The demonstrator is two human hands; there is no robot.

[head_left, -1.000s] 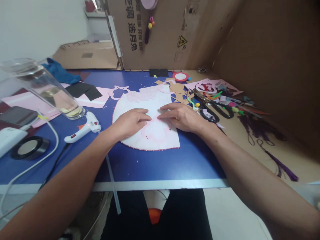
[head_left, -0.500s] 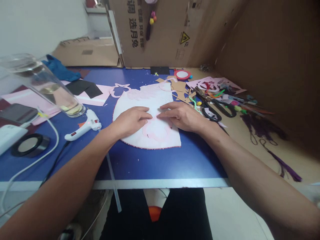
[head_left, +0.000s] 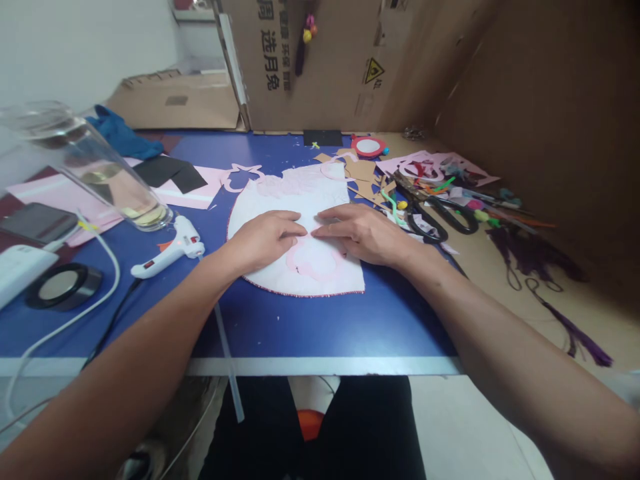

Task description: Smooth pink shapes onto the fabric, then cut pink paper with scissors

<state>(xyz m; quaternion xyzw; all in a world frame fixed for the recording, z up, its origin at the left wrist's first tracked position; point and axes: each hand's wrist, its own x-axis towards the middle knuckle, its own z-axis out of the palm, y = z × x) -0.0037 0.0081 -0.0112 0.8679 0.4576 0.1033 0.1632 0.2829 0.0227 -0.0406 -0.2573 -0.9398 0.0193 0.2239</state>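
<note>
The person's left hand [head_left: 265, 240] and right hand [head_left: 363, 233] both lay flat and open on a white paper sheet [head_left: 327, 193], with the fingers extended and close together, gripping nothing. The sheet lay directly in front of the person on a blue table [head_left: 320, 333], with its curved, pink-beaded rim [head_left: 280, 285] bowing toward the person and to the left. Its longer axis ran roughly left to right across the table, so the hands rested side by side along it, their fingertips almost meeting near the middle. The left hand sat over the sheet's left part, its heel close to the rim, while the right hand reached in from the right, its wrist beyond the sheet's edge. A pink heart-like outline [head_left: 313, 260] lay just below the fingertips, about equally near both hands, though which was nearer could not be told. A white hot glue gun [head_left: 170, 253] lay just left of the left hand, and a clear glue stick [head_left: 225, 353] ran past the table's front edge below it. Black-handled scissors [head_left: 430, 220] lay near the right hand, among cardboard scraps [head_left: 360, 170] and pink paper cutouts [head_left: 430, 167]
</note>
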